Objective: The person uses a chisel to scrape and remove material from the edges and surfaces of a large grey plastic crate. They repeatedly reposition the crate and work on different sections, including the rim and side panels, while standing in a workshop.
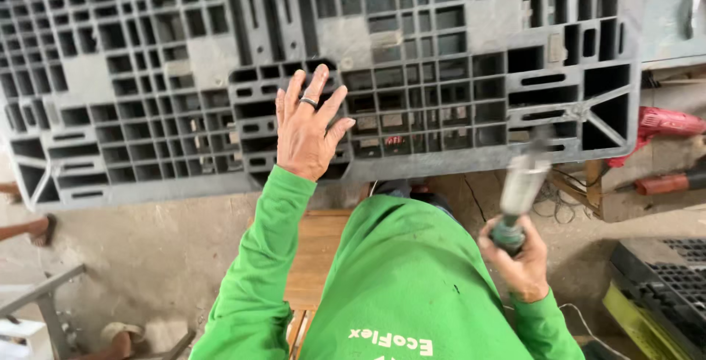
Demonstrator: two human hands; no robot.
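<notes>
Head view: left hand (307,130) flat, fingers spread, on grey plastic pallet (412,58) near edge; right hand (519,258) clenched round blurred cylindrical tool (521,187). Best brace pallet firmly, keep tool nozzle off fingers.

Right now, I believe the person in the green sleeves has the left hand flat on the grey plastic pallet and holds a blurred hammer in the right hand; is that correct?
Not quite. The left hand does lie flat on the grey plastic pallet, but the right hand grips a cylindrical power tool with a green handle and metal barrel, not a hammer. The head view shows this, though the tool is blurred.
</notes>
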